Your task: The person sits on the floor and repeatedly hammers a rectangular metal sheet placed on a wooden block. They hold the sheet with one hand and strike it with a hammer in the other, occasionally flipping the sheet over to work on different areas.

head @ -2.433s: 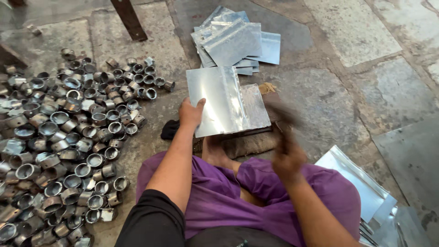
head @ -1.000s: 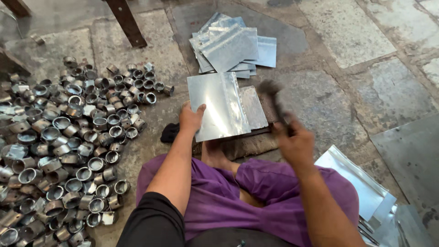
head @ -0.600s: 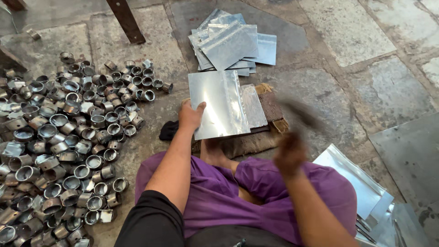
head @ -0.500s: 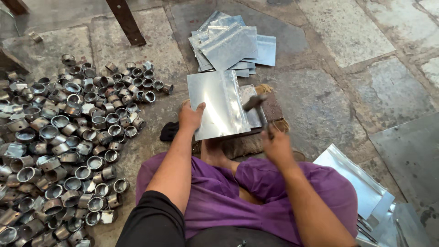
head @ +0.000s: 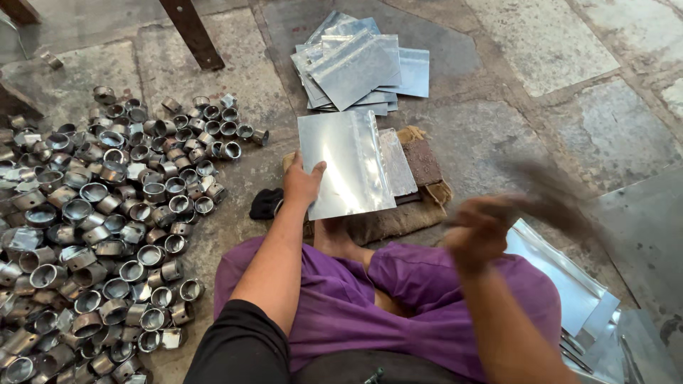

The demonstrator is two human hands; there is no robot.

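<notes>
My left hand [head: 301, 183] grips the near left edge of a shiny metal sheet [head: 345, 163]. The sheet lies on a dark bar and a piece of brown sacking [head: 409, 213] in front of my crossed legs. Its right edge is bent down over the bar. My right hand [head: 478, 231] is off to the right and blurred. It is closed on the handle of a hammer [head: 548, 195], which is lifted away from the sheet.
A stack of cut metal sheets [head: 363, 67] lies further ahead on the stone floor. A large pile of small metal rings [head: 99, 220] covers the floor at left. More sheets [head: 569, 284] lie by my right knee. A wooden leg [head: 191, 32] stands at the top.
My right hand swung the hammer down onto the sheet's right edge and has now pulled it back out to the right. My left hand kept hold of the sheet.
</notes>
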